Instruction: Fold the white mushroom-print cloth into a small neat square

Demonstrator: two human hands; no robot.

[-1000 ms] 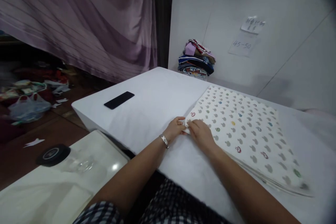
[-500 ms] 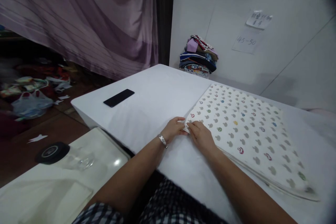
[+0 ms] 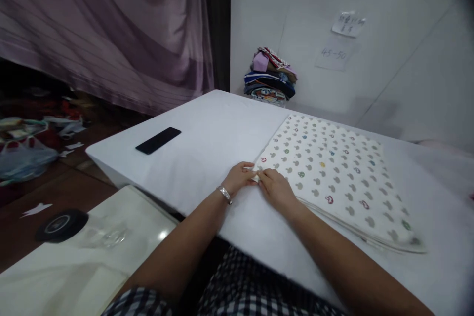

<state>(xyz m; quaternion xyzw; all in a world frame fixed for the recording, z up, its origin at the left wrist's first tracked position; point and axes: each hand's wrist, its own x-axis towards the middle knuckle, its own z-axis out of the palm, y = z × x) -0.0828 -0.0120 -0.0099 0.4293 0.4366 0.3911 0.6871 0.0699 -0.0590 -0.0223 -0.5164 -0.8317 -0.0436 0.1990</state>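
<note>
A folded white cloth (image 3: 333, 173) printed with small grey and coloured shapes lies flat on the white table (image 3: 207, 148). Both my hands meet at its near left corner. My left hand (image 3: 240, 177), with a metal bracelet on the wrist, pinches the corner's edge with closed fingers. My right hand (image 3: 276, 188) rests on the same corner, fingers curled and pressed onto the layers. Several layers show along the cloth's near edge.
A black phone (image 3: 158, 140) lies on the table's left part. A pile of folded clothes (image 3: 270, 78) sits at the far edge against the wall. A jar with a black lid (image 3: 61, 225) lies on a lower surface at left. Clutter covers the floor.
Both hands stay pinched on the same corner of the cloth. Only the view has shifted slightly to the right; nothing else moved.
</note>
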